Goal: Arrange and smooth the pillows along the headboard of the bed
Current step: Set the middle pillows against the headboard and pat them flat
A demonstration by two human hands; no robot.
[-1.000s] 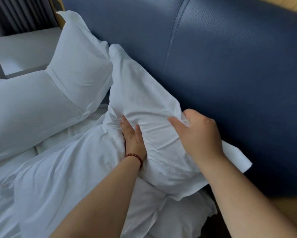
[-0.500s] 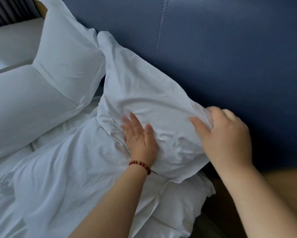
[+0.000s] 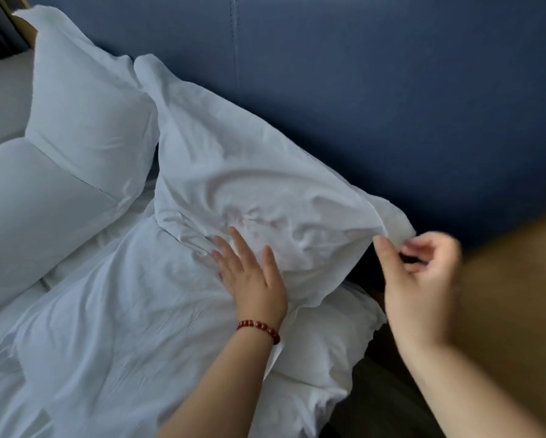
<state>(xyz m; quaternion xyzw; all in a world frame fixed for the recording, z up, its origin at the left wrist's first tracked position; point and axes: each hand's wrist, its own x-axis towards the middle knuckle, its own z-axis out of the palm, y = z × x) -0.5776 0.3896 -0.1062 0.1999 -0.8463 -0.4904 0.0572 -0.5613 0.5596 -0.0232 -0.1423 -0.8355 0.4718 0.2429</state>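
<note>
The creased pillow (image 3: 265,191) is propped against the blue headboard (image 3: 391,90). The left hand (image 3: 252,279) is laid flat on it, fingers spread. The right hand (image 3: 423,279) is curled at its corner, but the grip can't be told (blurry). Corner's best pulled taut while wrinkles get stroked outward.

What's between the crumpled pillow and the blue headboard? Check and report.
Nothing visible. The crumpled pillow leans straight against the headboard along its upper edge. The left hand lies flat on its lower front. The right hand is at its right corner; blur hides whether it pinches the fabric. The neighbouring pillow stands beside it, not behind.
</note>
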